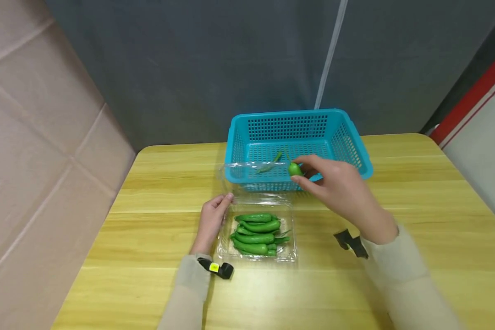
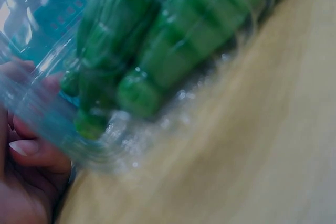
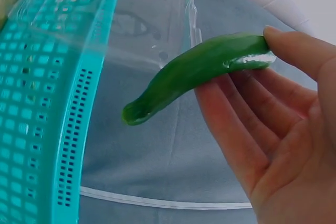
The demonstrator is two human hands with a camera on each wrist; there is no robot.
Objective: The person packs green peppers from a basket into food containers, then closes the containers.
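My right hand (image 1: 334, 183) pinches a single green pepper (image 3: 205, 64) between thumb and fingers, above the front rim of the blue basket (image 1: 288, 113). The pepper is curved and glossy. My left hand (image 1: 212, 220) grips the left edge of a clear plastic box (image 1: 288, 215), near where its raised lid (image 1: 230, 178) joins it. Several green peppers (image 1: 253, 238) lie side by side in the box. The lid leans up against the basket's front. Inside the basket, a slender green pepper (image 1: 277, 156) is partly seen through the lid.
A wooden table (image 1: 148, 238) bears the box and the basket, with the basket at its back edge. Behind hangs a dark grey cloth (image 1: 189, 68) with a pale seam. A padded pale wall (image 1: 45, 151) stands on the left.
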